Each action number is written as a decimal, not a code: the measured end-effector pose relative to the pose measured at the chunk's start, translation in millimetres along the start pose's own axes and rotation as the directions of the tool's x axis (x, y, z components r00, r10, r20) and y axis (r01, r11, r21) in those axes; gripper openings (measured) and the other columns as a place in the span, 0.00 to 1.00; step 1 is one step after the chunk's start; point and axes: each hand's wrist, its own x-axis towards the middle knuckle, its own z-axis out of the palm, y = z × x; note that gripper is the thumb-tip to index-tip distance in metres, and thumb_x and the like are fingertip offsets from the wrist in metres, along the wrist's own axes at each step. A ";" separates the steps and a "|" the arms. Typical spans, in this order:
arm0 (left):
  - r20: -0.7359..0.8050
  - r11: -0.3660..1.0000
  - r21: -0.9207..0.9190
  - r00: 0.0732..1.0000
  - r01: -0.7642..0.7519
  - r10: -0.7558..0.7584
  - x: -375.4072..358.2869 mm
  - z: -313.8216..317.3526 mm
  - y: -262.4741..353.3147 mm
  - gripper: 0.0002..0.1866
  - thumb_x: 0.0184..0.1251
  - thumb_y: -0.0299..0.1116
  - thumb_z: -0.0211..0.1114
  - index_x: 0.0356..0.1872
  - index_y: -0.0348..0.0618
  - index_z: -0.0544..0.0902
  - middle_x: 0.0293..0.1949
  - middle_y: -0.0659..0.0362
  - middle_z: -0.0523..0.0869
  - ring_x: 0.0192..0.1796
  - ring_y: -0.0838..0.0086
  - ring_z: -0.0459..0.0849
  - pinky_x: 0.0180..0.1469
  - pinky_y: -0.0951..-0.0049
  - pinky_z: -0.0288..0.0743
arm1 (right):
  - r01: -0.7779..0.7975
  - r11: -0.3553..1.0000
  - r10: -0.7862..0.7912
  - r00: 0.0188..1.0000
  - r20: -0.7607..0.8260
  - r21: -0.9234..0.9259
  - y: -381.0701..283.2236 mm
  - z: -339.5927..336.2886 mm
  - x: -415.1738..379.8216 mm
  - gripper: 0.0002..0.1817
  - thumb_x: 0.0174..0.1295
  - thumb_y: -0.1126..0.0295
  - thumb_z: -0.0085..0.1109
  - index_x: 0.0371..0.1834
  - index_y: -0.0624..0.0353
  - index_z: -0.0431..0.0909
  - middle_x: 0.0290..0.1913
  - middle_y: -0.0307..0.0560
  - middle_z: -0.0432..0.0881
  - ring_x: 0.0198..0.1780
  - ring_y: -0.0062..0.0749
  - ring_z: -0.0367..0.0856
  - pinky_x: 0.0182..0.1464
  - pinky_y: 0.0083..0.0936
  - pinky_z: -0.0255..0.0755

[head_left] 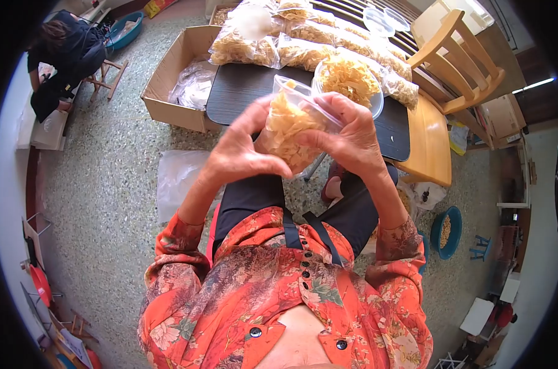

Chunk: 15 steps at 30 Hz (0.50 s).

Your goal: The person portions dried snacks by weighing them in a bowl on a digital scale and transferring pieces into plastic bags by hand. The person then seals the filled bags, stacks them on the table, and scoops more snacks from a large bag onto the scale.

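Observation:
A clear plastic bag [285,123] filled with pale yellow dried strips is held up over my lap, its top edge loose and unsealed-looking. My right hand [348,132] grips the bag's upper right side, thumb pressed on the front. Around the bag's left side curves my left hand [245,147], with its fingers partly hidden behind the plastic and its thumb along the lower front. Just beyond the bag, a clear round tub [378,106] heaped with yellow strips [346,77] rests on a dark tabletop [236,92].
Several filled bags [306,52] are piled at the table's far side. An open cardboard box [168,92] with plastic inside stands left of it. A wooden chair [432,147] is at the right, a teal basin [446,230] on the floor. Another person [70,55] sits far left.

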 end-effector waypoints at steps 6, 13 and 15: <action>-0.048 0.967 -0.108 0.970 0.232 -0.238 -12.0 8.3 -16.5 0.46 0.40 0.28 0.88 0.65 0.38 0.72 0.56 0.61 0.83 0.57 0.79 0.81 0.60 0.72 0.77 | -0.033 0.991 0.025 0.998 0.061 0.128 9.3 4.2 4.5 0.24 0.50 0.72 0.80 0.50 0.68 0.81 0.45 0.41 0.86 0.50 0.20 0.83 0.54 0.23 0.78; -0.177 0.963 -0.049 0.947 0.264 -0.269 -18.0 8.5 -12.6 0.34 0.44 0.26 0.85 0.57 0.37 0.80 0.50 0.61 0.87 0.51 0.80 0.84 0.55 0.74 0.80 | 0.013 0.999 -0.016 0.996 0.088 0.035 10.2 11.0 10.9 0.25 0.51 0.68 0.79 0.52 0.66 0.81 0.46 0.47 0.87 0.51 0.26 0.85 0.55 0.25 0.78; -0.194 0.963 -0.059 0.943 0.265 -0.271 -18.9 5.2 -11.8 0.33 0.45 0.25 0.85 0.56 0.37 0.81 0.49 0.61 0.88 0.50 0.79 0.85 0.54 0.73 0.82 | 0.019 0.999 -0.023 0.995 0.100 0.038 4.6 14.9 16.0 0.26 0.52 0.68 0.78 0.52 0.65 0.81 0.46 0.48 0.87 0.51 0.26 0.85 0.56 0.25 0.78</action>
